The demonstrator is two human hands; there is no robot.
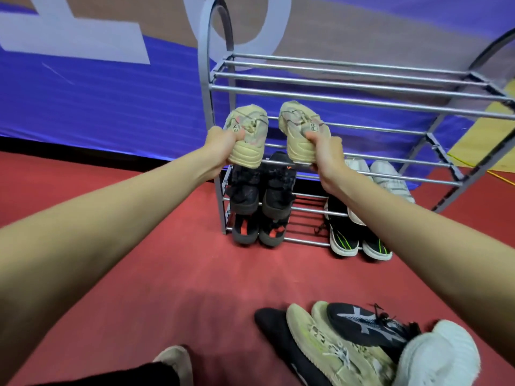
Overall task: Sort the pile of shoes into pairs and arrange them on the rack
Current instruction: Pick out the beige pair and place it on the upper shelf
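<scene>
I hold a matching pair of beige chunky sneakers in front of the grey metal shoe rack (348,79). My left hand (221,147) grips the left beige sneaker (248,135) at its heel, and my right hand (324,151) grips the right beige sneaker (302,129) the same way. Both shoes point toes-first at the rack's second shelf. A black pair (262,188) sits on the shelf below at the left, a white pair (384,179) at the right. The bottom shelf holds a black-and-red pair (259,232) and a black pair with green stripes (359,240).
A pile of loose shoes lies on the red floor near me: a pale olive sneaker (334,349), a black-and-grey sneaker (367,324), a black shoe (278,330) and a white shoe (437,355). A blue banner (97,101) hangs behind the rack. My own beige shoe (174,360) shows at the bottom.
</scene>
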